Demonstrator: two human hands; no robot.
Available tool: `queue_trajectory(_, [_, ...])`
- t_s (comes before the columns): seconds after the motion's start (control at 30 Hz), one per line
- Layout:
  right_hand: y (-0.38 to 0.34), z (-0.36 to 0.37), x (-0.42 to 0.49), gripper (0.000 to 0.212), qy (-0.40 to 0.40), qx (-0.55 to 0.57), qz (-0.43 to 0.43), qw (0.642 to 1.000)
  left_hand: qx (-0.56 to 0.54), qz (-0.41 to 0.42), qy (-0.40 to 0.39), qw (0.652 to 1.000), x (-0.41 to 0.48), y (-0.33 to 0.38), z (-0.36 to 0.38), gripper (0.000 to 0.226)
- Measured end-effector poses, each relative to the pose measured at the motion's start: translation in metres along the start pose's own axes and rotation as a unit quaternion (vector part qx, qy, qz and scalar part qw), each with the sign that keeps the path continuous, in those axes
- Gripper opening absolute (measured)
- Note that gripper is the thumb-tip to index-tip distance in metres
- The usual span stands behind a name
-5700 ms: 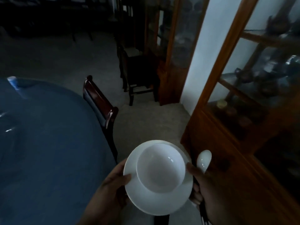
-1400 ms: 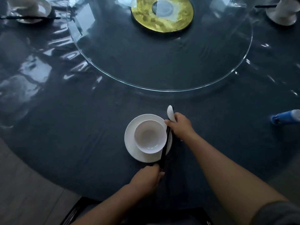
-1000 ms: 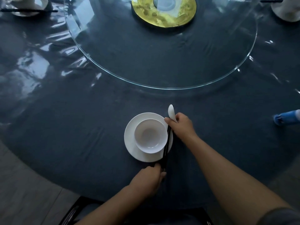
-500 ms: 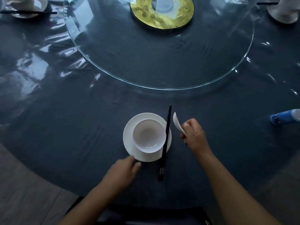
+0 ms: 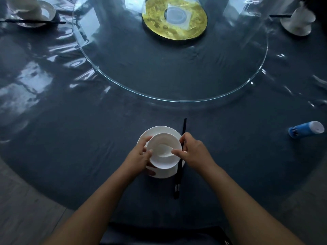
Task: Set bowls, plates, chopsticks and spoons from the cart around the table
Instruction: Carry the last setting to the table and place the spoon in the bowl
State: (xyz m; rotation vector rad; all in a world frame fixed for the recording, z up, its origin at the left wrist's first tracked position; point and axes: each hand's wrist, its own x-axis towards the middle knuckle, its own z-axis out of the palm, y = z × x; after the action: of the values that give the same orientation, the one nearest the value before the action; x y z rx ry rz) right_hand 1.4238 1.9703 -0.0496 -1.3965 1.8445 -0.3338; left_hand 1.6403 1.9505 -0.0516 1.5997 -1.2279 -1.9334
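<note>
A white bowl (image 5: 165,160) stands on a white plate (image 5: 159,130) near the front edge of the round table (image 5: 88,138). A white spoon (image 5: 163,150) lies inside the bowl. My left hand (image 5: 139,157) grips the bowl's left rim, thumb over the edge. My right hand (image 5: 192,151) pinches the spoon's handle at the bowl's right rim. Black chopsticks (image 5: 178,181) lie along the plate's right side, partly under my right hand.
A glass turntable (image 5: 177,99) with a gold centre disc (image 5: 174,20) fills the table's middle. Two more place settings sit at the far left (image 5: 30,13) and the far right (image 5: 299,22). A blue tube (image 5: 306,129) lies at the right. A dark chair (image 5: 164,236) is below me.
My right hand brought the spoon from beside the chopsticks into the bowl. My left hand moved up from the plate's front edge onto the bowl's left rim.
</note>
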Motion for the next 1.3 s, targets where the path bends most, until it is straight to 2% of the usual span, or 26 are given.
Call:
queue_trajectory(0.3, [-0.007,0.006,0.013,0.045,0.020,-0.077,-0.010,0.997,-0.065,-0.006,0.020,0.998,0.003,-0.010,0.003,0.038])
queue_trajectory(0.4, [-0.004,0.004,0.007,0.038,0.037,-0.011,0.011,0.999,-0.068,0.019,0.034,0.997,0.001,-0.012,0.005,0.028])
queue_trajectory(0.47, [0.001,0.002,-0.001,0.024,0.054,0.074,0.025,0.996,-0.061,0.030,0.049,0.997,0.000,-0.014,0.004,0.028])
queue_trajectory(0.53, [0.007,0.002,-0.011,0.017,0.045,0.171,0.032,0.984,-0.048,0.043,0.045,0.997,-0.002,-0.017,0.001,0.039])
queue_trajectory(0.6, [0.013,0.004,-0.021,0.024,0.029,0.238,0.026,0.970,-0.044,0.052,0.028,0.997,-0.005,-0.019,-0.001,0.052])
queue_trajectory(0.67, [0.016,0.007,-0.026,0.027,0.033,0.273,0.021,0.961,-0.050,0.055,0.023,0.997,-0.006,-0.020,-0.003,0.057])
queue_trajectory(0.97, [0.016,0.004,-0.011,0.023,0.034,0.296,0.023,0.954,-0.079,0.057,0.023,0.995,-0.009,-0.022,-0.001,0.056])
queue_trajectory(1.2, [0.017,0.005,-0.011,0.020,0.041,0.320,0.035,0.946,-0.044,0.064,0.043,0.996,-0.008,-0.025,-0.001,0.056])
queue_trajectory(1.27, [0.020,0.005,-0.010,0.023,0.058,0.322,0.049,0.944,-0.020,0.065,0.096,0.993,-0.013,-0.028,-0.001,0.043])
queue_trajectory(1.3, [0.023,0.004,-0.010,0.028,0.072,0.324,0.067,0.941,-0.002,0.080,0.133,0.988,-0.018,-0.030,-0.002,0.027])
